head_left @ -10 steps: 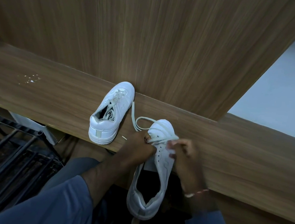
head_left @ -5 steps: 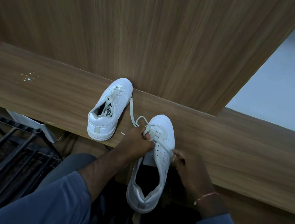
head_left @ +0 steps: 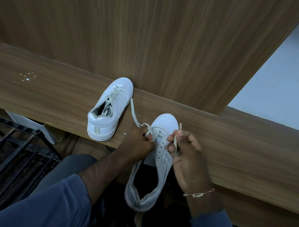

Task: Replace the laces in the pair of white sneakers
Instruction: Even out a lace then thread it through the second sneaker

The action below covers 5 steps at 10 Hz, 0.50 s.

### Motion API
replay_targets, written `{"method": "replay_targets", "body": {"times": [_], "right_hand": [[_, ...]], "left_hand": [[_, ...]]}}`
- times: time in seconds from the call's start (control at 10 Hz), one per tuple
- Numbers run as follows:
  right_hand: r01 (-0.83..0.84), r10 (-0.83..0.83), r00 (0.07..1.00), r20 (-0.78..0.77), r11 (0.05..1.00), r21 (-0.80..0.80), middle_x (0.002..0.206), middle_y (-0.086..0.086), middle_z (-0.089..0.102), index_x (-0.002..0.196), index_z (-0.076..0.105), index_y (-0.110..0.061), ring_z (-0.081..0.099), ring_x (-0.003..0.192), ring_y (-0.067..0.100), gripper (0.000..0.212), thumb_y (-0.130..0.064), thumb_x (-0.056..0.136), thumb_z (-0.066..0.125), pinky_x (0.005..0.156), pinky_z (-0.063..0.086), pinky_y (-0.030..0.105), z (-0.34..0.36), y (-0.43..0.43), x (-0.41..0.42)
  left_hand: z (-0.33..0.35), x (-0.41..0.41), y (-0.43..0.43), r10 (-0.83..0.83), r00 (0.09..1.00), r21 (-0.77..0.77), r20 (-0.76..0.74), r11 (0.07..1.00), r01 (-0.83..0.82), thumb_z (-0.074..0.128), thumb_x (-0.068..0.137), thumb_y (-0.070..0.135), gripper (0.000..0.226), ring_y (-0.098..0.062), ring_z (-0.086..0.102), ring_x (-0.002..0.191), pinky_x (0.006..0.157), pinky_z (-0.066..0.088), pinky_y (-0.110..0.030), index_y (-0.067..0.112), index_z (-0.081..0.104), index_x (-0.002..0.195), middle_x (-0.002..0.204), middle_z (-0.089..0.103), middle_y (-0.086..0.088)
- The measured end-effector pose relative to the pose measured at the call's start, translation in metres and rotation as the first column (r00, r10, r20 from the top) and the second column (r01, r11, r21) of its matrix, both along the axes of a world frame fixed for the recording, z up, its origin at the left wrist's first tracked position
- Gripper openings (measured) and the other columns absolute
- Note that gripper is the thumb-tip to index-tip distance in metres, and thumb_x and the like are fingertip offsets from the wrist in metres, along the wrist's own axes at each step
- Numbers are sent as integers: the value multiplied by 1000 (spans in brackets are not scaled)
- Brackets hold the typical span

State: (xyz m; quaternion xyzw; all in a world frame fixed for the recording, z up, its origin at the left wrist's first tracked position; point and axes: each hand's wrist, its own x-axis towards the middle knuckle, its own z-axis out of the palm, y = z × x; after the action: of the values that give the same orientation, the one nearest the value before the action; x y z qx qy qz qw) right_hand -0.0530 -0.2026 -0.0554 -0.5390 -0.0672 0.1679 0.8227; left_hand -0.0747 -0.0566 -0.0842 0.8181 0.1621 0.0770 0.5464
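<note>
sneaker point(head_left: 159, 163) overhanging ledge point(head_left: 52, 97) edge, hands point(head_left: 138, 143) point(head_left: 189, 161) pinching lace point(head_left: 134, 114)

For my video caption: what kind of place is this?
Likely an indoor room, home or office unclear: a wooden ledge below a matching panel, a pale wall, and a black metal rack.

— What's your surface point(head_left: 53, 94) made of?
— Wood grain, smooth, with a matt sheen. Your sneaker point(head_left: 163, 162) looks like smooth white leather, and its lace point(head_left: 133, 112) is flat woven cloth.
— And that rack point(head_left: 8, 123)?
— Black metal bars, dull.
</note>
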Motion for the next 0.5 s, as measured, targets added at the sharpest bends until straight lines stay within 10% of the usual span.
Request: {"method": "replay_targets", "body": {"times": [0.1, 0.3, 0.4, 0.5], "right_hand": [[338, 134, 843, 521, 622, -706, 76, -6, 68, 81, 74, -15, 58, 66, 4, 14, -19, 92, 65, 63, 41, 16, -20, -2, 10], [461, 463, 773, 434, 61, -886, 96, 3, 59, 91, 71, -13, 60, 88, 21, 20, -24, 97, 55, 67, 36, 29, -37, -6, 22], [354, 263, 844, 468, 382, -854, 98, -1, 59, 91, 64, -14, 58, 92, 9, 17, -23, 99, 52, 77, 42, 25, -27, -9, 23], [50, -47, 997, -59, 998, 38, 98, 8, 69, 91, 60, -11, 69, 91, 13, 19, -18, 100, 45, 86, 53, 24, -1, -13, 16]], "left_hand": [[-1, 0, 0, 11, 1000, -11, 6, 1000, -11, 68, 73, 6, 18, 2, 44, 50, 47, 34, -10, 11, 51, 66, 58, 49, 8], [-2, 0, 0, 61, 998, -5, -2, 998, -61, 68, 73, 7, 21, -2, 46, 54, 49, 35, -10, 15, 49, 67, 58, 50, 10], [-1, -1, 0, 41, 999, -6, 1, 999, -41, 67, 74, 6, 22, -3, 45, 55, 49, 35, -10, 15, 48, 68, 59, 50, 9], [1, -2, -1, 31, 1000, -3, -4, 1000, -31, 66, 74, 4, 22, 1, 45, 51, 48, 34, -9, 16, 48, 68, 59, 49, 9]]}}
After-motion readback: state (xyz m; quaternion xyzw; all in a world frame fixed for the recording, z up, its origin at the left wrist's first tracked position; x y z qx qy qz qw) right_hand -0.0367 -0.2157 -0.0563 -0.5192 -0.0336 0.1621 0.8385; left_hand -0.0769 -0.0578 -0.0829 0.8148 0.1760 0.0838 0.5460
